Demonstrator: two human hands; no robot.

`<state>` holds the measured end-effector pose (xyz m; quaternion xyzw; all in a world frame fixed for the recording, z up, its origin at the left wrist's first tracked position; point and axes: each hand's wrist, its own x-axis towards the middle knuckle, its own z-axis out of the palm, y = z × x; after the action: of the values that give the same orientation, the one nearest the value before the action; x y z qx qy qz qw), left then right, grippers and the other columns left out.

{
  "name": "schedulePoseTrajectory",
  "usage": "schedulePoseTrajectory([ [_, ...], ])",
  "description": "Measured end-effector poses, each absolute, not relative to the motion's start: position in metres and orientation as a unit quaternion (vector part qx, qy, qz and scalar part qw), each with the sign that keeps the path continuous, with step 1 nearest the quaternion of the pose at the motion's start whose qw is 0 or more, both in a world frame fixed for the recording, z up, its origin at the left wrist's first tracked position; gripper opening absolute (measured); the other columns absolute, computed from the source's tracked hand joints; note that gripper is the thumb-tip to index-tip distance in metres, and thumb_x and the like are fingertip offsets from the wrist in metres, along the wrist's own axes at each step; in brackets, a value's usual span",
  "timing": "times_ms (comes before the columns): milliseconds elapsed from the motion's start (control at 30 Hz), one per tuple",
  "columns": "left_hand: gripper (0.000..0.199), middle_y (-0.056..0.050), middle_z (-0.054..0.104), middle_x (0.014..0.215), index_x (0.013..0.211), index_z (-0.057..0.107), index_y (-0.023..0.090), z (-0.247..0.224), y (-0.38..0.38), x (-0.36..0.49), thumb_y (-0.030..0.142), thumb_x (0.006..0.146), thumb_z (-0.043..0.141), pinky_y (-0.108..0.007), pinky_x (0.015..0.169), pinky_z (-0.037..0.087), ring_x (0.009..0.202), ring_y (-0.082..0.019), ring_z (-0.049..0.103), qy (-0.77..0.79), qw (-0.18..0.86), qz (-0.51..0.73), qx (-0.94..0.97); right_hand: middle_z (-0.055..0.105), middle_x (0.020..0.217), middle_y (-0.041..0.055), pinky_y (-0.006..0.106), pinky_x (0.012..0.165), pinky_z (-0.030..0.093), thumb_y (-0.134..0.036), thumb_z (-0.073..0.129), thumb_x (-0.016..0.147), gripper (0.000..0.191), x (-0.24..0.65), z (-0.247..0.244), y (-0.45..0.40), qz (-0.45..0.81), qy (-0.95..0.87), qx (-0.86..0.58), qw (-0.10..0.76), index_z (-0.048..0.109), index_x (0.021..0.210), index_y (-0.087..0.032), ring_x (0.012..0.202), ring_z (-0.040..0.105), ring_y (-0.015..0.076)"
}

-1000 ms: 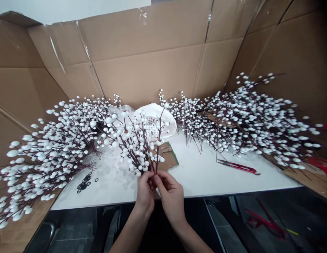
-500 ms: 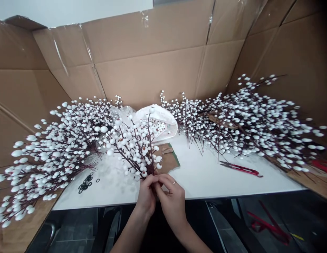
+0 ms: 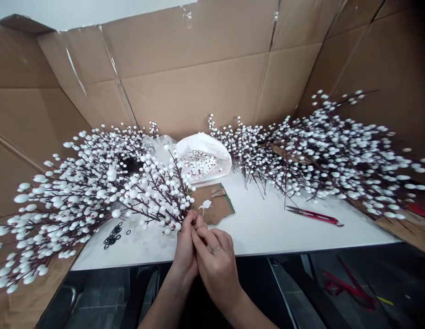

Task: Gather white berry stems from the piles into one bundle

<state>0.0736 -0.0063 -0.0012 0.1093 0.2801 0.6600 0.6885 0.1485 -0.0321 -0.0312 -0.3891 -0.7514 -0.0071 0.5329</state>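
Observation:
My left hand point(image 3: 187, 246) is closed round the lower ends of a bunch of white berry stems point(image 3: 157, 187), which fans out up and to the left. Close against it, my right hand point(image 3: 215, 256), with a ring on one finger, has its fingers pinched together at the base of the stems. Whatever sits between those fingertips is hidden. Just beyond the hands lies a piece of brown cardboard point(image 3: 215, 212) with a white blob point(image 3: 205, 204) on it. Several small black rings point(image 3: 112, 237) are on the white table point(image 3: 253, 233) to the left.
Large piles of berry stems lie at the left point(image 3: 61, 201) and right point(image 3: 322, 160). An open white bag point(image 3: 222, 153) of loose berries stands at the back. Red-handled snips point(image 3: 315, 215) rest at the right. Cardboard walls point(image 3: 199, 87) enclose the table.
The bunch has tilted to the left, uncovering the bag's berries and the white blob on the cardboard. My right hand has turned, its back now facing up more.

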Motion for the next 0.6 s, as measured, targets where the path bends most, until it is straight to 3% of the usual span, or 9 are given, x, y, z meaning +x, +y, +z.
schedulePoseTrajectory([
  [100,0.037,0.009,0.022,0.05,0.063,0.039,0.019,0.003,-0.007,0.07,0.035,0.08,0.067,-0.016,0.038,0.024,0.044,-0.005,0.019,0.26,0.686,0.666,0.134,0.069,0.1,0.0054,0.039,0.072,0.049,-0.002,0.058,0.081,0.06,0.155,-0.036,-0.039,0.042,-0.728,-0.341,0.594,0.054,0.132,-0.033,0.086,0.058,0.0223],
  [167,0.037,0.01,0.017,0.049,0.065,0.038,0.02,0.005,-0.007,0.066,0.039,0.084,0.063,-0.017,0.036,0.017,0.042,-0.006,0.012,0.246,0.694,0.662,0.139,0.068,0.091,0.0043,0.039,0.071,0.05,0.0,0.06,0.077,0.058,0.16,-0.04,-0.042,0.069,-0.703,-0.328,0.627,0.06,0.125,-0.034,0.082,0.059,0.0212],
  [267,0.036,0.01,0.014,0.05,0.067,0.037,0.02,0.006,-0.008,0.059,0.042,0.088,0.057,-0.017,0.034,0.011,0.041,-0.006,0.006,0.234,0.703,0.656,0.144,0.067,0.081,0.0041,0.039,0.067,0.05,-0.002,0.061,0.077,0.041,0.171,-0.033,-0.037,0.133,-0.654,-0.335,0.665,0.068,0.106,-0.03,0.074,0.06,0.0206],
  [367,0.034,0.01,0.013,0.051,0.068,0.037,0.021,0.007,-0.008,0.054,0.042,0.09,0.053,-0.017,0.034,0.008,0.041,-0.006,0.004,0.241,0.706,0.648,0.153,0.068,0.08,0.005,0.036,0.064,0.049,-0.01,0.06,0.081,0.022,0.19,0.004,-0.019,0.241,-0.585,-0.318,0.706,0.07,0.091,-0.026,0.074,0.062,0.0195],
  [500,0.037,0.01,0.009,0.052,0.066,0.034,0.021,0.007,-0.007,0.047,0.043,0.089,0.053,-0.017,0.034,0.006,0.038,-0.005,0.004,0.265,0.708,0.636,0.156,0.066,0.071,-0.002,0.035,0.063,0.048,-0.035,0.061,0.082,0.011,0.217,0.086,-0.002,0.342,-0.56,-0.18,0.733,0.071,0.08,-0.031,0.066,0.062,0.0128],
  [567,0.039,0.011,0.011,0.05,0.064,0.033,0.021,0.006,-0.005,0.042,0.042,0.088,0.055,-0.016,0.033,0.008,0.035,-0.005,0.008,0.288,0.702,0.636,0.138,0.063,0.06,-0.0034,0.035,0.061,0.046,-0.057,0.057,0.077,0.031,0.22,0.112,-0.004,0.313,-0.603,-0.195,0.707,0.07,0.066,-0.03,0.059,0.062,0.0113],
  [600,0.038,0.011,0.015,0.048,0.064,0.035,0.02,0.005,-0.004,0.041,0.041,0.087,0.056,-0.016,0.032,0.012,0.033,-0.004,0.012,0.301,0.696,0.639,0.126,0.065,0.06,-0.0033,0.034,0.059,0.045,-0.065,0.053,0.074,0.042,0.219,0.116,-0.006,0.291,-0.618,-0.284,0.673,0.067,0.057,-0.029,0.059,0.062,0.0109],
])
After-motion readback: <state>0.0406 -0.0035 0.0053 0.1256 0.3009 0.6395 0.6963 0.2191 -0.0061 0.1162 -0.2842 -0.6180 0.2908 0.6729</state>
